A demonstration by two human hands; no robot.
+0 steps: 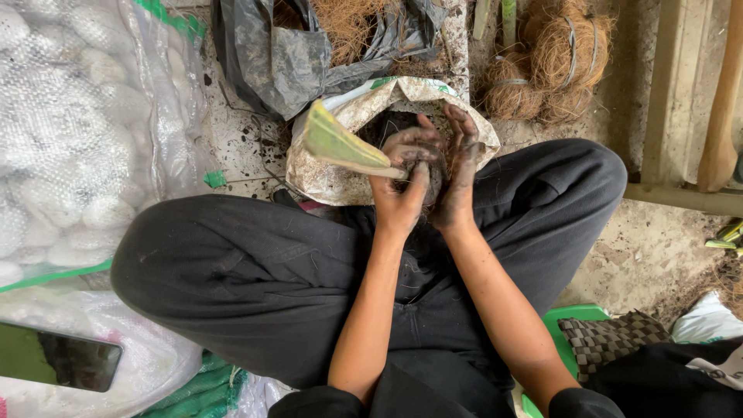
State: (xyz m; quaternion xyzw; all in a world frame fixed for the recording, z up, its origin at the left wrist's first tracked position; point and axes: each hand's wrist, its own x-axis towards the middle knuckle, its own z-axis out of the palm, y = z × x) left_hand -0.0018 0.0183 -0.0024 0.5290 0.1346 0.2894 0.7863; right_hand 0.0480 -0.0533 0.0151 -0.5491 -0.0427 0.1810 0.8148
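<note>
At frame centre, the left hand point(402, 193) and right hand point(458, 174) cup a dark soil ball point(424, 166), fingers wrapped around it, above a white open sack point(329, 174); a green leaf point(337, 143) sticks out leftward.

The left hand point(402, 193) and right hand point(458, 174) hide most of the dark soil clump point(433, 182) pressed between them. The leaf point(340, 143) is blurred. The phone point(58, 358) is cut by the left edge.

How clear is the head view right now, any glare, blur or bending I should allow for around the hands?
Head view: soft, even daylight with no hard shadows; the left hand and right hand are sharp around the dark soil ball; the leaf is slightly soft; mild glare on the plastic sack of white stones; the phone screen is dark; wide-lens bending shows toward the edges.
</note>
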